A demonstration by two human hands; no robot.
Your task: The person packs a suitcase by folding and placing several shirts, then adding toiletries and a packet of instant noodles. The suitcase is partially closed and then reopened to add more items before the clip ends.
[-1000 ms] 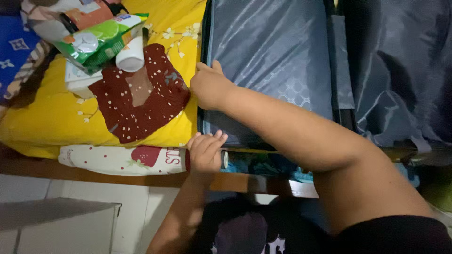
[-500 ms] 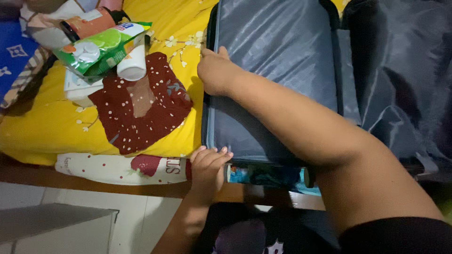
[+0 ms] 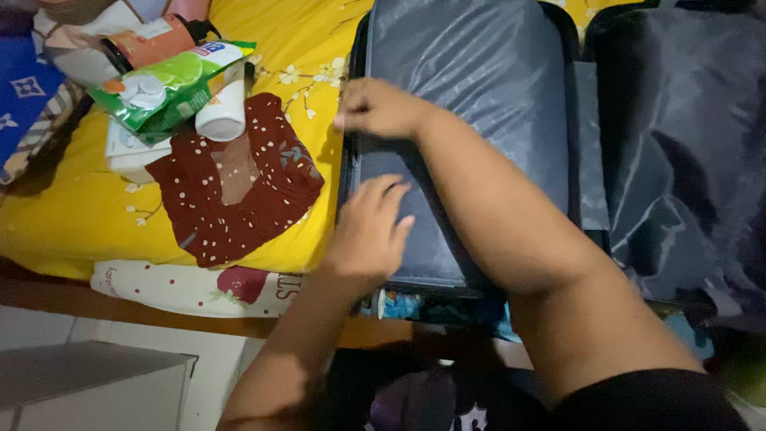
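Head view: an open grey suitcase (image 3: 471, 104) lies on a yellow bed (image 3: 80, 215); the left hand (image 3: 369, 227) rests flat, fingers spread, on the lining near the case's front edge; the right hand (image 3: 379, 108), curled loosely with nothing visibly gripped, touches the left rim; a dark red dotted garment (image 3: 231, 179) lies just beside the case; a green packet (image 3: 171, 84) sits further left.

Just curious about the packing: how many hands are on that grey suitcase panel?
2. The right hand presses the grey suitcase panel near its left edge; the left hand lies flat lower down.
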